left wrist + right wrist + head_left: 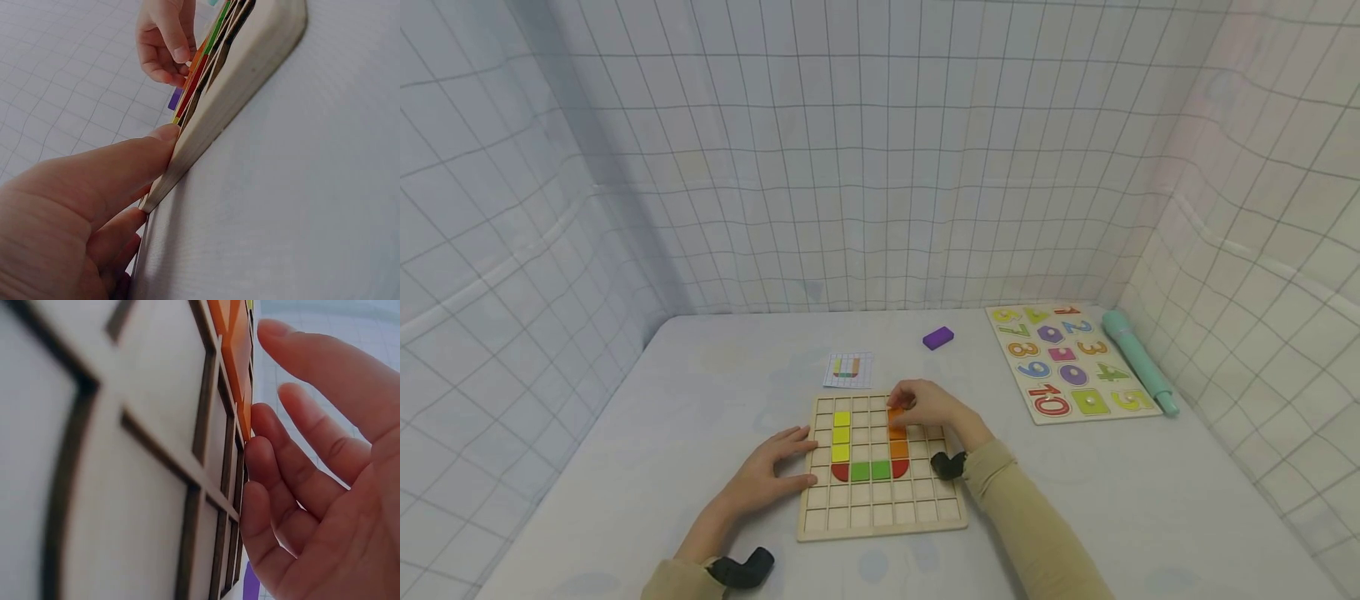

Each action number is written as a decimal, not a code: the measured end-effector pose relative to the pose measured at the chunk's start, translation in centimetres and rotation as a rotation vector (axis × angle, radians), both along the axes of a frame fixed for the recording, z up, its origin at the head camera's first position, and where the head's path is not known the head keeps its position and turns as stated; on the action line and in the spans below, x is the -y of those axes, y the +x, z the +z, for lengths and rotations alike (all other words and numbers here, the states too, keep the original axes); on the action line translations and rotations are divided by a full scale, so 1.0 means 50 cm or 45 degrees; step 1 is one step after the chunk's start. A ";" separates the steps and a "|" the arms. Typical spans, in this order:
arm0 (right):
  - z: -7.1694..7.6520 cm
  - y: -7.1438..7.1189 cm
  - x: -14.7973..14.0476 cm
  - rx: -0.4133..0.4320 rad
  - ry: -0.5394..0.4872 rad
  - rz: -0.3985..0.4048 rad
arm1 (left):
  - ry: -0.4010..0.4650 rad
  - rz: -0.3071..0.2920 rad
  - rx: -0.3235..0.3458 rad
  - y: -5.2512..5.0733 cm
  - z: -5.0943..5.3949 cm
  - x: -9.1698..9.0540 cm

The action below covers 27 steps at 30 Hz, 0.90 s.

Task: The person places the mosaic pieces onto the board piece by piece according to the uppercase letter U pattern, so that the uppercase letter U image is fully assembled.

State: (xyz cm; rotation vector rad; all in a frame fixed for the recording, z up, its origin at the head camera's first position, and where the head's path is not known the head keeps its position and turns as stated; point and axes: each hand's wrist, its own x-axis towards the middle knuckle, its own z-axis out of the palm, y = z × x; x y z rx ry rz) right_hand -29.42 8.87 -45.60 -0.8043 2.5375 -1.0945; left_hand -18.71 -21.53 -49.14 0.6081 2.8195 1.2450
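A wooden grid board (pixel 882 518) lies flat, its squares holding a U of coloured tiles: yellow tiles (pixel 841 435) up the left, red rounded corner tiles (pixel 840 472), green tiles (pixel 870 472) along the bottom, orange tiles (pixel 899 450) up the right. My right hand (pixel 927 403) is over the top of the orange column, hiding part of it. In the right wrist view its fingertips touch the board beside an orange tile (pixel 239 356), with the thumb apart and nothing pinched. My left hand (pixel 765 472) rests against the board's left edge, fingers spread, thumb (pixel 164 134) touching the rim.
A small card (pixel 848 370) with a printed U pattern lies behind the board. Further back sits a purple block (pixel 938 337). At the right lie a number puzzle board (pixel 1060 367) and a teal stick-shaped object (pixel 1138 361). Gridded cloth walls (pixel 880 167) enclose the table.
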 end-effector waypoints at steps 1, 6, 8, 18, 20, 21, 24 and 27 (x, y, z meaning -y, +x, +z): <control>-0.001 0.000 0.001 0.002 0.002 -0.004 | 0.000 0.000 0.000 0.000 0.000 0.000; -0.006 0.003 0.006 0.007 0.011 -0.016 | -0.002 0.001 -0.004 0.000 0.000 0.000; -0.006 0.005 0.007 -0.001 0.013 -0.015 | -0.008 0.003 -0.006 0.000 -0.001 0.000; -0.005 0.005 0.008 -0.067 0.044 0.009 | -0.008 0.007 -0.021 -0.002 -0.002 0.001; -0.005 0.005 0.008 -0.071 0.045 0.011 | -0.007 0.006 -0.023 -0.002 -0.002 0.001; -0.005 0.005 0.009 -0.073 0.043 0.013 | -0.006 0.006 -0.023 -0.002 -0.002 0.001; -0.005 0.005 0.009 -0.068 0.031 0.014 | -0.010 0.007 -0.022 -0.002 -0.002 0.002; -0.005 0.006 0.010 -0.057 0.023 0.011 | -0.011 0.008 -0.015 -0.002 -0.003 0.001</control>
